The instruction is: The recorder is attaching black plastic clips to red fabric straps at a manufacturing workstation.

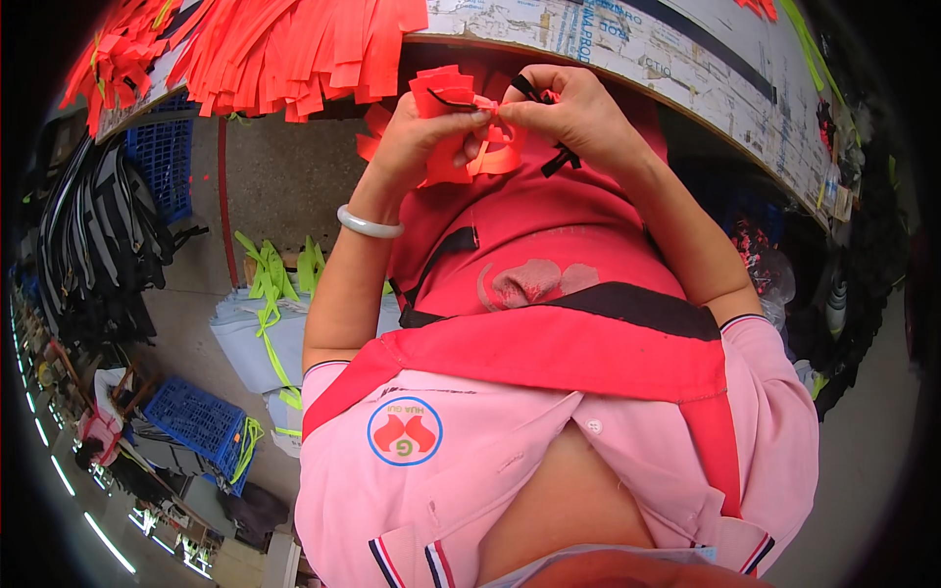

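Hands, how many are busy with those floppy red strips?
2. The left hand holds the red strips; the right hand is pinched at their right side, with black strips poking out of its grip.

1. Held orange strips (441, 88): smooth, matt, cloth-like.
2. Black ties (562, 160): matt cloth, woven-looking.
3. White bangle (370, 224): hard, smooth and glossy, stone-like.
4. Red apron (578, 235): matt cloth, its print faded and rough-looking.
5. Pink shirt (637, 465): matt cloth with a smooth button (594, 426).
6. Bench (647, 44): pale paper-like covering, scuffed and torn.
7. Lower blue crate (191, 416): plastic lattice.
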`<state>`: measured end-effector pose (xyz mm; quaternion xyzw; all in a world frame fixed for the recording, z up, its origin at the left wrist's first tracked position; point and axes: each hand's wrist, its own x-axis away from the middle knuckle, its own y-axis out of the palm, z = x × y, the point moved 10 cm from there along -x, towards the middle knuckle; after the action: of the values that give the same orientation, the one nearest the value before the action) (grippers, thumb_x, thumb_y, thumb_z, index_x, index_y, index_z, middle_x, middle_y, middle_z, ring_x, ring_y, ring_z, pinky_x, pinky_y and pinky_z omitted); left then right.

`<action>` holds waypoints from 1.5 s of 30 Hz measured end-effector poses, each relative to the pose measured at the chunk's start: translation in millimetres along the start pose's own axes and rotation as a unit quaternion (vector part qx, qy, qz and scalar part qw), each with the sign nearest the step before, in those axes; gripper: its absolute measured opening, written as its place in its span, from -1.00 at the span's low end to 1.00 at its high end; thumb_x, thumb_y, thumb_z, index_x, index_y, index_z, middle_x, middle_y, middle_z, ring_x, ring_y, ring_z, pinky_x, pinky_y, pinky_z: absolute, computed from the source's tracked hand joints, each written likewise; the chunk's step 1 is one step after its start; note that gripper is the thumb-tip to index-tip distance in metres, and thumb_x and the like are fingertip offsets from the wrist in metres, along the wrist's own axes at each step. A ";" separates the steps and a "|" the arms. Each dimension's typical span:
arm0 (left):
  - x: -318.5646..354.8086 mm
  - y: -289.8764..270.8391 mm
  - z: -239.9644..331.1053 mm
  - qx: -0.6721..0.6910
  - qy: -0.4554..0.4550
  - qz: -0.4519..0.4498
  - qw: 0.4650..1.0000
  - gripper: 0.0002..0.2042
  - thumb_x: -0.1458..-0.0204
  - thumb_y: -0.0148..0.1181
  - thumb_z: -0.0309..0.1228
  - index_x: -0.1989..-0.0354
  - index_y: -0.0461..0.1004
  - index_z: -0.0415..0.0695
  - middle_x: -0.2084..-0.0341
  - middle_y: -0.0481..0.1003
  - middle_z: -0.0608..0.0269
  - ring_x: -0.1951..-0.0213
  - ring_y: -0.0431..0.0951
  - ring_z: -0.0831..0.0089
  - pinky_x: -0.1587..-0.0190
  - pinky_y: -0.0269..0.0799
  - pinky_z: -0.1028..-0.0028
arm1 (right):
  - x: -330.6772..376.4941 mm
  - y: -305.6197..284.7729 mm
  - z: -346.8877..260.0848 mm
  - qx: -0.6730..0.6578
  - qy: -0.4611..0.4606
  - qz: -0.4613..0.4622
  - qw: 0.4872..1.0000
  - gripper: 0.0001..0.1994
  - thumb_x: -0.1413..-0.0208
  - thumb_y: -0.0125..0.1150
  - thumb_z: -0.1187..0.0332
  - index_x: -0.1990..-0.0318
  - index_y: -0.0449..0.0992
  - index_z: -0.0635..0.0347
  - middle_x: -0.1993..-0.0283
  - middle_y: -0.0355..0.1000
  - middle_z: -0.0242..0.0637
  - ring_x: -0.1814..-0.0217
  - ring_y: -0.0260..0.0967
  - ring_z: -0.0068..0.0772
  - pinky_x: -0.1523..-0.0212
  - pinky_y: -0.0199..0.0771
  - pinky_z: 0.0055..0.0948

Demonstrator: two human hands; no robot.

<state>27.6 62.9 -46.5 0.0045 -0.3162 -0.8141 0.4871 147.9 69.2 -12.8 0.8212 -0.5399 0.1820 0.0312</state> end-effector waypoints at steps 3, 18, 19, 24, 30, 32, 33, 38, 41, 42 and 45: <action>-3.0 2.3 5.7 -0.019 0.015 -0.003 1.000 -0.89 -0.04 0.21 -0.48 0.33 0.50 -0.27 0.59 0.49 0.25 0.64 0.43 0.55 0.63 0.27 0.57 | 0.2 -2.1 0.8 -0.080 0.007 0.006 0.997 -0.82 -0.04 0.29 0.30 0.35 0.52 0.22 0.51 0.35 -0.51 0.50 0.19 -0.77 0.50 0.18 -0.69; -1.4 1.4 -4.9 0.036 -0.012 -0.035 0.999 -0.87 -0.05 0.18 -0.47 0.27 0.48 -0.26 0.51 0.48 0.25 0.64 0.39 0.55 0.65 0.20 0.61 | -2.1 5.6 2.8 -0.089 0.043 -0.054 0.994 -0.82 -0.07 0.27 0.26 0.31 0.52 0.18 0.54 0.32 -0.56 0.55 0.16 -0.79 0.54 0.15 -0.72; -1.5 1.9 -4.5 0.036 -0.013 -0.035 0.999 -0.87 -0.05 0.18 -0.47 0.27 0.48 -0.26 0.51 0.48 0.25 0.64 0.39 0.55 0.65 0.20 0.61 | -2.0 5.2 3.2 -0.094 0.040 -0.047 0.994 -0.82 -0.07 0.26 0.27 0.31 0.52 0.19 0.54 0.32 -0.55 0.55 0.17 -0.79 0.53 0.16 -0.72; -6.0 -3.7 5.6 -0.036 0.037 0.048 0.998 -0.89 -0.10 0.18 -0.45 0.28 0.48 -0.23 0.55 0.48 0.27 0.64 0.39 0.58 0.63 0.22 0.60 | -4.3 -0.9 1.4 -0.130 -0.017 0.025 0.991 -0.82 -0.12 0.26 0.28 0.28 0.52 0.21 0.53 0.32 -0.54 0.55 0.17 -0.79 0.55 0.15 -0.74; 8.2 2.2 19.0 -0.053 0.123 0.081 0.988 -0.89 -0.04 0.28 -0.49 0.30 0.54 -0.26 0.60 0.49 0.34 0.57 0.47 0.62 0.52 0.37 0.60 | 7.4 -3.1 -19.4 -0.098 -0.129 0.099 0.982 -0.85 -0.16 0.23 0.36 0.22 0.53 0.26 0.47 0.35 -0.56 0.52 0.18 -0.81 0.53 0.19 -0.73; 11.4 1.5 27.2 -0.102 0.171 0.076 0.977 -0.87 -0.02 0.28 -0.56 0.25 0.55 -0.27 0.58 0.49 0.36 0.54 0.48 0.63 0.47 0.40 0.61 | 10.9 -4.9 -27.8 -0.080 -0.132 0.097 0.983 -0.85 -0.16 0.23 0.36 0.23 0.53 0.26 0.45 0.37 -0.55 0.48 0.20 -0.80 0.52 0.20 -0.73; 12.0 1.6 28.0 -0.101 0.169 0.078 0.977 -0.87 -0.02 0.28 -0.56 0.25 0.55 -0.27 0.58 0.49 0.36 0.54 0.48 0.63 0.47 0.40 0.61 | 13.8 -6.4 -34.0 -0.064 -0.134 0.097 0.984 -0.86 -0.16 0.23 0.36 0.23 0.53 0.25 0.43 0.38 -0.55 0.45 0.22 -0.80 0.50 0.22 -0.73; 20.3 19.5 47.9 -0.216 0.247 0.057 0.943 -0.84 -0.01 0.25 -0.61 0.20 0.54 -0.26 0.48 0.50 0.34 0.51 0.47 0.66 0.46 0.39 0.62 | 23.3 -1.0 -64.9 0.082 -0.276 0.107 0.952 -0.83 -0.01 0.36 0.45 0.24 0.54 0.25 0.38 0.44 -0.37 0.40 0.32 -0.61 0.41 0.31 -0.60; 15.4 21.7 45.6 -0.222 0.223 0.042 0.948 -0.84 -0.02 0.25 -0.60 0.20 0.54 -0.25 0.45 0.50 0.33 0.49 0.46 0.66 0.46 0.38 0.61 | 25.8 -1.3 -69.2 0.123 -0.313 0.120 0.934 -0.84 0.01 0.36 0.47 0.27 0.53 0.25 0.39 0.43 -0.33 0.42 0.33 -0.54 0.41 0.32 -0.57; 13.9 23.0 41.9 -0.216 0.202 0.032 0.955 -0.85 -0.02 0.24 -0.60 0.20 0.54 -0.24 0.44 0.50 0.32 0.48 0.46 0.65 0.47 0.37 0.62 | 25.8 -1.1 -67.2 0.122 -0.311 0.119 0.935 -0.84 0.01 0.36 0.47 0.27 0.53 0.25 0.39 0.43 -0.33 0.42 0.33 -0.54 0.41 0.32 -0.57; 10.9 24.2 35.8 -0.199 0.186 0.003 0.962 -0.87 -0.03 0.24 -0.59 0.23 0.54 -0.25 0.41 0.50 0.29 0.49 0.45 0.63 0.48 0.34 0.62 | 26.1 -2.3 -64.3 0.104 -0.312 0.118 0.937 -0.85 0.02 0.36 0.47 0.28 0.53 0.25 0.39 0.43 -0.31 0.42 0.33 -0.51 0.43 0.31 -0.56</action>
<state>29.6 64.6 -2.1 0.0582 -0.0519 -0.8437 0.5311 142.0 63.2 56.1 0.7658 -0.5937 -0.0256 -0.2458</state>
